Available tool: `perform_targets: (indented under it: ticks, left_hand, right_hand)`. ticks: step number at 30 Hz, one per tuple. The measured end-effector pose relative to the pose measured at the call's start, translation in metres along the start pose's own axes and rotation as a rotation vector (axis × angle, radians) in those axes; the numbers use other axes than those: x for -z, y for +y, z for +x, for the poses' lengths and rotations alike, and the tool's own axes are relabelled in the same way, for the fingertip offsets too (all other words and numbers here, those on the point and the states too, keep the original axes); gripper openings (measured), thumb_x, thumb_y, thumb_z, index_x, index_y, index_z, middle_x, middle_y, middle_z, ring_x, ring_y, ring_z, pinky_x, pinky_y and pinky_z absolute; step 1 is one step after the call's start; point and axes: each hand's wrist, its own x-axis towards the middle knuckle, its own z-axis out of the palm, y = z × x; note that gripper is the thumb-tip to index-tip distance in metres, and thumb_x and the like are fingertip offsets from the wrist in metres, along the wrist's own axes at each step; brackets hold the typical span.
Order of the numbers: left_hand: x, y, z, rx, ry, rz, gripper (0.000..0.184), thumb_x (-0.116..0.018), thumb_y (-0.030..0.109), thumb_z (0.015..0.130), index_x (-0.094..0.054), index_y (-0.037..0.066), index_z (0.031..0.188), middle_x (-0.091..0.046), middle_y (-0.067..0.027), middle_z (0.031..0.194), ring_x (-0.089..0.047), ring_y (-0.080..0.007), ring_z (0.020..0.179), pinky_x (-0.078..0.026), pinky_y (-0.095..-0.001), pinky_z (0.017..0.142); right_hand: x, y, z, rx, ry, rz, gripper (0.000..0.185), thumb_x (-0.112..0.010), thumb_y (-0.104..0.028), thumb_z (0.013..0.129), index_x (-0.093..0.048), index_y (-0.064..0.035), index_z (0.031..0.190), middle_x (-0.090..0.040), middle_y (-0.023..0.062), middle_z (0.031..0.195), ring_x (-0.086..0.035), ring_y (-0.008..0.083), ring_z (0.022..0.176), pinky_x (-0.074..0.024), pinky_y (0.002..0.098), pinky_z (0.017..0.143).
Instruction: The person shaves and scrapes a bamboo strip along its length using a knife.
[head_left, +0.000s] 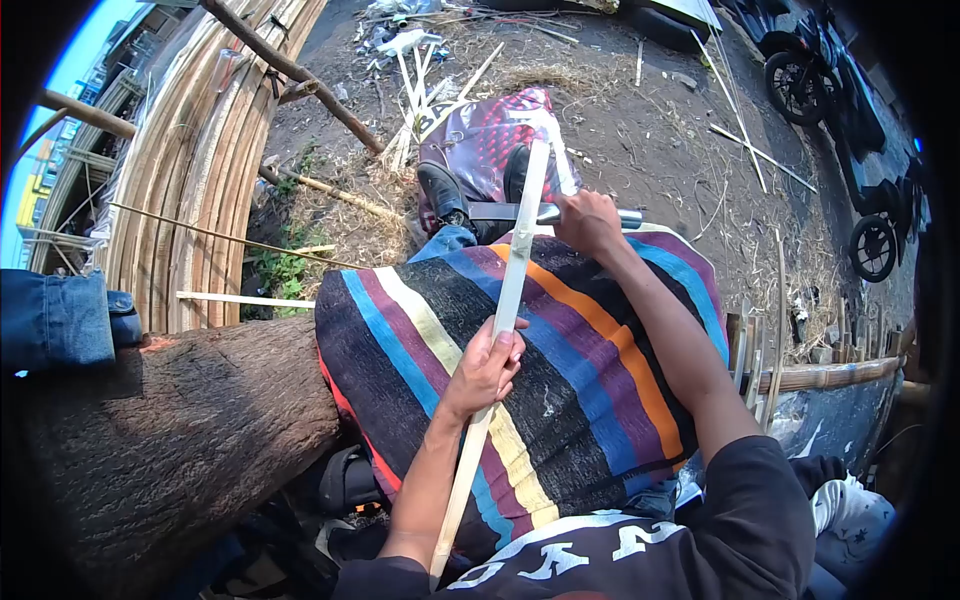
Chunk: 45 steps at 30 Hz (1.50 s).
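Observation:
My left hand (pixel 484 372) is wrapped round a long pale wooden strip (pixel 517 265), which runs from my lap up past my knees. My right hand (pixel 588 222) is closed on the handle of a long metal blade (pixel 490 211). The blade lies crosswise by the upper part of the strip; whether they touch I cannot tell. Beneath both hands a striped cloth (pixel 600 340) covers my lap. Beyond it, my shoes rest by a printed plastic sheet (pixel 480 140) on the ground.
A thick log (pixel 220 400) lies at the left, with another person's denim sleeve (pixel 60 320) above it. Long boards (pixel 200 170) are stacked behind. Loose strips (pixel 740 145) lie on the dirt. Motorcycles (pixel 830 100) stand at the upper right.

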Motion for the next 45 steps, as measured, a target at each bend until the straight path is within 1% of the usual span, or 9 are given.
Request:
perform_targets:
  ticks: [7,9,15,25,32,34,38,40,45]
  left_hand:
    - [0.014,0.005,0.000,-0.065,-0.015,-0.124,0.039,-0.037,0.027,0.112,-0.042,-0.005,0.135,-0.048,-0.0026,0.084,-0.038,-0.0028,0.042,-0.034,-0.0176,0.032]
    - [0.017,0.006,0.003,-0.073,0.000,-0.231,0.042,-0.036,0.029,0.112,-0.041,-0.006,0.135,-0.049,-0.0034,0.084,-0.039,-0.0041,0.042,-0.035,-0.0179,0.032]
    - [0.016,0.004,0.010,-0.063,-0.022,-0.264,0.044,-0.035,0.031,0.112,-0.043,-0.005,0.134,-0.049,-0.0036,0.084,-0.039,-0.0049,0.041,-0.037,-0.0186,0.032]
    - [0.015,-0.006,0.013,-0.087,0.097,0.150,0.036,-0.044,0.029,0.110,-0.047,-0.002,0.129,-0.056,-0.0037,0.086,-0.046,-0.0028,0.043,-0.041,-0.0179,0.034]
    - [0.008,-0.007,0.008,-0.090,0.113,0.116,0.031,-0.045,0.024,0.110,-0.048,-0.002,0.124,-0.058,-0.0063,0.088,-0.047,-0.0037,0.043,-0.044,-0.0190,0.034]
    - [0.011,-0.011,0.005,-0.089,0.115,0.100,0.030,-0.045,0.023,0.109,-0.048,-0.003,0.124,-0.059,-0.0068,0.088,-0.047,-0.0040,0.042,-0.044,-0.0193,0.033]
    - [0.013,-0.010,0.006,-0.086,0.121,0.060,0.032,-0.043,0.026,0.110,-0.047,-0.003,0.122,-0.059,-0.0081,0.087,-0.045,-0.0047,0.038,-0.042,-0.0197,0.030]
    - [0.016,-0.010,0.011,-0.101,0.118,-0.032,0.035,-0.040,0.029,0.111,-0.047,-0.003,0.122,-0.059,-0.0082,0.087,-0.046,-0.0052,0.038,-0.042,-0.0199,0.030]
    - [0.017,-0.006,0.012,-0.079,0.117,-0.046,0.039,-0.037,0.034,0.111,-0.047,-0.003,0.116,-0.058,-0.0064,0.078,-0.044,-0.0059,0.036,-0.042,-0.0205,0.030]
  right_hand:
    - [-0.003,0.034,0.012,-0.305,0.054,0.220,0.025,-0.061,-0.022,0.085,-0.073,-0.0007,0.091,-0.070,0.0277,0.088,-0.070,0.0447,0.086,-0.0552,0.0532,0.077]
    - [-0.004,0.042,0.017,-0.157,0.220,0.325,0.023,-0.060,-0.019,0.085,-0.067,0.0020,0.083,-0.066,0.0266,0.078,-0.068,0.0419,0.074,-0.0522,0.0503,0.068]
    - [0.019,0.012,-0.007,0.099,0.173,0.538,0.021,-0.060,-0.019,0.084,-0.065,0.0015,0.081,-0.065,0.0249,0.075,-0.067,0.0441,0.076,-0.0530,0.0509,0.070]
    - [-0.004,-0.018,-0.017,0.181,-0.075,0.255,0.024,-0.069,-0.033,0.084,-0.070,-0.0083,0.082,-0.070,0.0194,0.079,-0.069,0.0411,0.080,-0.0551,0.0520,0.073]
    - [-0.016,-0.015,0.000,0.220,-0.115,0.171,0.018,-0.067,-0.023,0.081,-0.071,-0.0060,0.084,-0.071,0.0207,0.082,-0.069,0.0417,0.082,-0.0552,0.0516,0.074]
    - [-0.039,0.003,0.015,0.075,0.057,0.254,0.017,-0.065,-0.020,0.080,-0.071,-0.0049,0.085,-0.070,0.0223,0.082,-0.069,0.0425,0.082,-0.0553,0.0515,0.074]
    - [-0.028,-0.004,0.005,0.004,0.034,0.278,0.018,-0.066,-0.023,0.080,-0.070,-0.0051,0.084,-0.069,0.0228,0.079,-0.069,0.0420,0.081,-0.0549,0.0520,0.073]
    - [-0.031,-0.011,-0.004,0.225,0.017,0.320,0.017,-0.066,-0.024,0.081,-0.069,-0.0067,0.082,-0.069,0.0201,0.076,-0.069,0.0411,0.079,-0.0548,0.0519,0.073]
    - [-0.025,-0.016,0.000,0.341,0.022,0.281,0.017,-0.066,-0.025,0.081,-0.069,-0.0085,0.081,-0.069,0.0182,0.075,-0.069,0.0403,0.078,-0.0549,0.0519,0.072]
